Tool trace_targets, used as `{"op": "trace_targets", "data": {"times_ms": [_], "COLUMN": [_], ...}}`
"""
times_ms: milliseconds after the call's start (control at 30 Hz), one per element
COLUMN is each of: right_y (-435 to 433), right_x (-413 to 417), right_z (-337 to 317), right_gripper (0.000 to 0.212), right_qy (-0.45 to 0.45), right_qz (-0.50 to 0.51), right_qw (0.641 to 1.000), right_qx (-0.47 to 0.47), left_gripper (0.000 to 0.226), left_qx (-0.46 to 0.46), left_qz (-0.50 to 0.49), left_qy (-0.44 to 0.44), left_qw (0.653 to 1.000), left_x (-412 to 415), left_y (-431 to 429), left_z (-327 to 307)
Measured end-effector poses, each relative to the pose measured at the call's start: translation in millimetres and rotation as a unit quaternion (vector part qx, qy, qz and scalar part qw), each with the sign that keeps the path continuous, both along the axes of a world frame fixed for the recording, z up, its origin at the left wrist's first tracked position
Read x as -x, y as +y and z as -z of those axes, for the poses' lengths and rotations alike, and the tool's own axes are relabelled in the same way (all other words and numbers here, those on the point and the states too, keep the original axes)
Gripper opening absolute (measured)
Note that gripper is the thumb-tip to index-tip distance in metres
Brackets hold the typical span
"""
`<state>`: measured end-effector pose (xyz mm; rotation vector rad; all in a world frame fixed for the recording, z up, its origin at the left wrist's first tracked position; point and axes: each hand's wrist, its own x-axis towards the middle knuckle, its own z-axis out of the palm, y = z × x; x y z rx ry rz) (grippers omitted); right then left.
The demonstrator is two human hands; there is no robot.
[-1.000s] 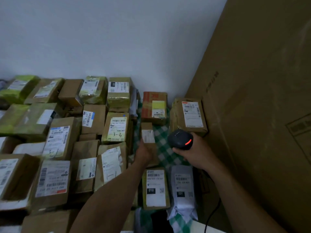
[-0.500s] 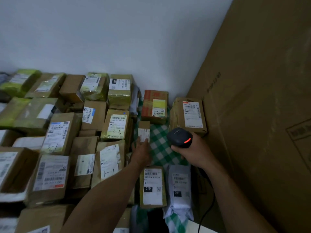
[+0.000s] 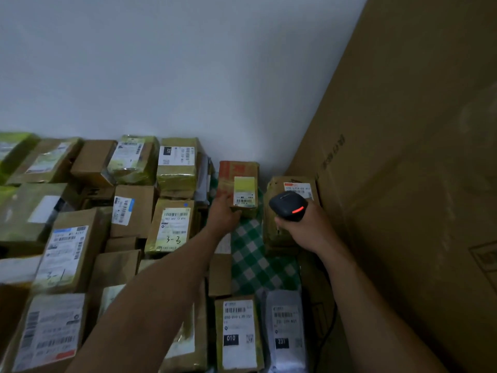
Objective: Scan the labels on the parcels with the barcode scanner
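My right hand grips a black barcode scanner with a red light glowing on its head; its cable trails down toward me. The scanner hovers in front of a brown parcel by the big carton. My left hand holds the near left corner of a red-brown parcel with a yellow-white label. A small narrow box lies on the checked cloth just under my left forearm. Many labelled parcels fill the left side, among them one marked 3-3.
A tall cardboard carton walls off the right side. A white wall stands behind the parcels. Green-and-white checked cloth shows between the parcels. Close to me lie a box labelled 010 and a grey bag labelled 231.
My left hand let go of the small narrow box and moved farther away to the red-brown parcel. The scanner moved forward and right, in front of the brown parcel.
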<state>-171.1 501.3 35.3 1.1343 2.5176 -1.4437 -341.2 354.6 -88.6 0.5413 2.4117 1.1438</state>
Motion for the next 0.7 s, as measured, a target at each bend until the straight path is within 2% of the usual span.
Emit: {"op": "trace_targets", "data": {"times_ms": [100,267,333,433,533,633,700], "right_y": [10.3,17.3,18.8,20.0,19.7,21.1,22.9], "right_x": [9.4,15.7,17.5,17.9,16.2,14.6,14.7], "right_z": [13.9,38.0,42.9,48.5,55.2,58.5,60.0], "right_gripper": [0.073,0.08,0.085,0.086,0.092,0.102,0.101], "right_qy": [-0.024,-0.047,-0.042,-0.031,-0.027,-0.023,-0.022], "right_qz": [0.004,0.019,0.023,0.032,0.036,0.039,0.037], "right_qw": [1.0,0.998,0.998,0.999,0.999,0.999,0.999], "right_qx": [0.01,0.025,0.026,0.025,0.023,0.02,0.021], "left_gripper": [0.02,0.033,0.042,0.069,0.083,0.055,0.048], "left_qx": [0.061,0.111,0.109,0.111,0.104,0.086,0.059], "left_qz": [0.008,-0.01,-0.039,-0.08,-0.067,-0.072,-0.111], "left_qy": [0.033,0.018,-0.002,-0.061,-0.085,-0.089,-0.083], "left_qw": [0.998,0.994,0.993,0.989,0.989,0.99,0.989], "left_x": [27.8,43.7,47.2,52.6,58.7,60.2,56.3], "left_y": [13.2,25.4,29.7,35.1,41.7,44.5,43.6], "left_z": [20.4,37.8,42.6,45.6,52.9,52.6,51.7]}}
